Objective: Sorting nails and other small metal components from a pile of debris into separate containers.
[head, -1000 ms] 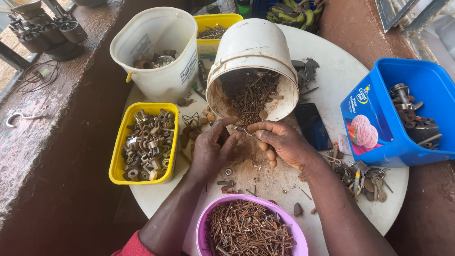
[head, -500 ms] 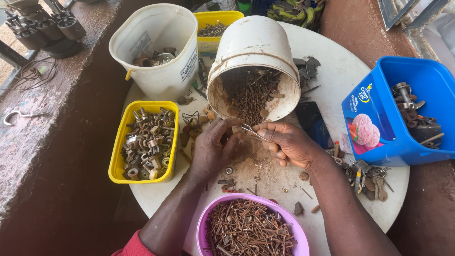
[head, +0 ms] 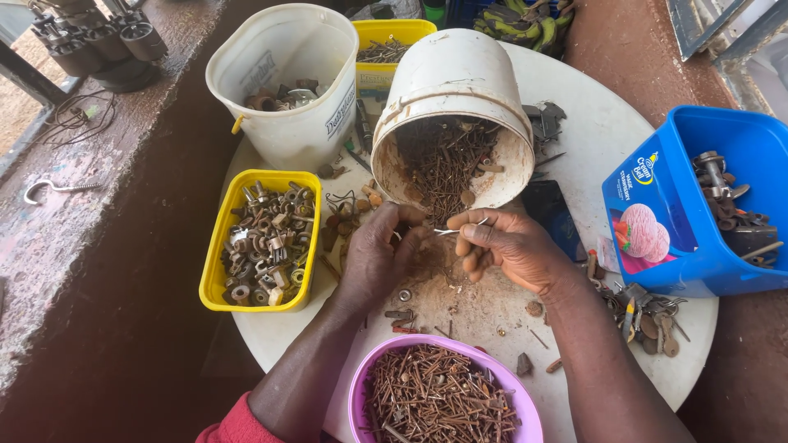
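Observation:
A white bucket [head: 460,82] lies tipped on its side on the round white table [head: 607,139], its mouth spilling rusty nails [head: 439,168] toward me. My right hand [head: 509,246] pinches a thin shiny nail [head: 458,230] between thumb and forefinger just below the bucket's mouth. My left hand [head: 377,254] rests beside it, fingers curled over the rusty pile on the table; whether it holds anything is hidden. A pink bowl [head: 361,394] full of rusty nails sits at the near edge, below both hands.
A yellow tub [head: 215,246] of nuts and washers stands at left. Behind it are an upright white bucket [head: 283,123] and a second yellow tub [head: 394,33]. A blue tub [head: 657,180] with metal parts sits at right, keys [head: 648,312] beside it.
My right hand has lifted a little from the pile and now pinches a shiny nail near the bucket's mouth. My left hand has stayed on the pile.

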